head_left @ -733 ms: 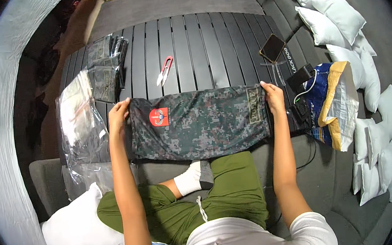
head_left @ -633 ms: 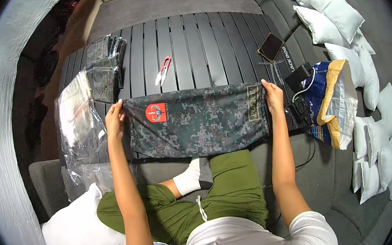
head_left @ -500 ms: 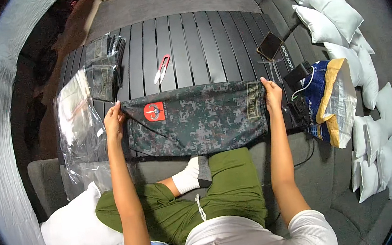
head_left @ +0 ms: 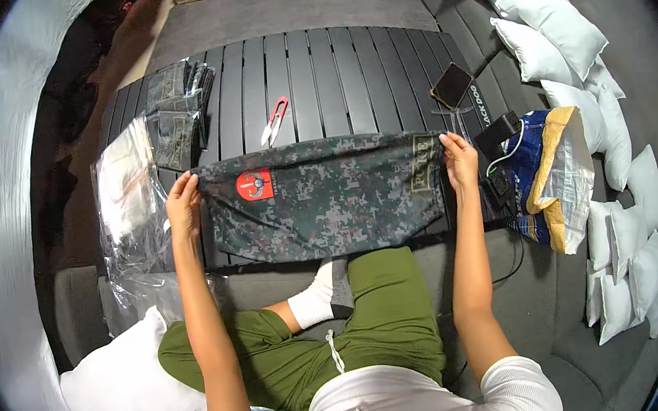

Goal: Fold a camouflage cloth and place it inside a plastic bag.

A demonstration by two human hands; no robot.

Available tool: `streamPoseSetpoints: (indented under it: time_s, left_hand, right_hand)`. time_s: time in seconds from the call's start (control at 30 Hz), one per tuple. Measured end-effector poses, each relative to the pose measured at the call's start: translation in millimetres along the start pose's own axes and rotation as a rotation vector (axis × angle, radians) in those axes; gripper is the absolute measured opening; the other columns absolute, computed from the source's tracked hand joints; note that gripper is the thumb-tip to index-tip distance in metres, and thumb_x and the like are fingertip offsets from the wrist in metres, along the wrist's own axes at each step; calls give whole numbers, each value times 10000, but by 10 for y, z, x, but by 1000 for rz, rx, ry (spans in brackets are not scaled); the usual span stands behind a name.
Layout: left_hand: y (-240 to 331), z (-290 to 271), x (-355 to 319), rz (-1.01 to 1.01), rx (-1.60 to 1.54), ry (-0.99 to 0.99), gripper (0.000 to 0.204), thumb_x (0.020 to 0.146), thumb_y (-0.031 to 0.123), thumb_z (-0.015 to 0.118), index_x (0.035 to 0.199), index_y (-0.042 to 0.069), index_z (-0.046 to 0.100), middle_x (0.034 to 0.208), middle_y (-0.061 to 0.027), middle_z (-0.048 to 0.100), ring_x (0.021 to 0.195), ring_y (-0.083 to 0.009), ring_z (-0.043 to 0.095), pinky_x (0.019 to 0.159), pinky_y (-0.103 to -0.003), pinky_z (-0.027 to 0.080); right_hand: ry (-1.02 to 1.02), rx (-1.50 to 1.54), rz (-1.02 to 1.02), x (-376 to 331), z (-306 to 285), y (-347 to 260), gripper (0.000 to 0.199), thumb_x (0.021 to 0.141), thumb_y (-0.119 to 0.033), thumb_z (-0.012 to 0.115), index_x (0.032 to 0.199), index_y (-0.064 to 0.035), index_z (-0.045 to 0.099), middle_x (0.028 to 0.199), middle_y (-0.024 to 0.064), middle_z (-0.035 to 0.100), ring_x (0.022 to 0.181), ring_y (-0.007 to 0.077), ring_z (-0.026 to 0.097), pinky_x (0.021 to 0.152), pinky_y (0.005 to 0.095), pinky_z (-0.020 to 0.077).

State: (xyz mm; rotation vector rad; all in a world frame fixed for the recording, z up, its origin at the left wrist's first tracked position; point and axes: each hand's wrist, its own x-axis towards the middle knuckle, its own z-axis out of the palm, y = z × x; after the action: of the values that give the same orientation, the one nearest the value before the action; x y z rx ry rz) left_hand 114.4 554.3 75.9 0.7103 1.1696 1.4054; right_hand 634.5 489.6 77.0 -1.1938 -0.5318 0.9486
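Observation:
A dark digital-camouflage cloth piece (head_left: 337,205) with a red patch near its left end and a framed patch near its right end is stretched sideways over the near part of the table. My left hand (head_left: 182,198) pinches its upper left corner, and my right hand (head_left: 460,155) pinches the upper right one. The top edge runs nearly straight between them, while the lower edge sags in a curve. Beyond the cloth lie red-handled thread snips (head_left: 278,121). Left of my left hand are clear plastic bags (head_left: 128,186) and a stack of bagged camouflage pieces (head_left: 176,125).
The black slatted table (head_left: 316,78) spans the middle. On its right side are a phone (head_left: 452,86), a black adapter (head_left: 498,131) with a white cable, and a blue-and-yellow sack (head_left: 554,174). White pillows (head_left: 550,22) line the right; another pillow (head_left: 136,390) rests by my left knee.
My hands have drawn slightly apart, the left one moving a little left. The cloth's upper edge is pulled straighter and wider, and its left patch has shifted slightly left.

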Motion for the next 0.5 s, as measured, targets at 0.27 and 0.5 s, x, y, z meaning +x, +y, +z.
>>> streamPoseSetpoints:
  time_s: [0.27,0.5]
  left_hand:
    - [667,-47,-326,198,-76,-54,315,839,4,568,1150,30,525,759,56,486,498,-3,301,415,-135,235]
    - [1040,-168,-569,244,49,-89,219,890,71,514,1107,51,539,946,14,572,843,-64,538,801,-229,435]
  right_hand:
    - [-135,111,-126,-205,269,-765,266,764,20,650,1022,-2,590,744,-41,551,566,-2,429,459,127,298]
    - [-399,9,-161,-199,-53,-1118,121,856,-26,530,970,-18,569,993,98,609,891,155,579,783,262,448]
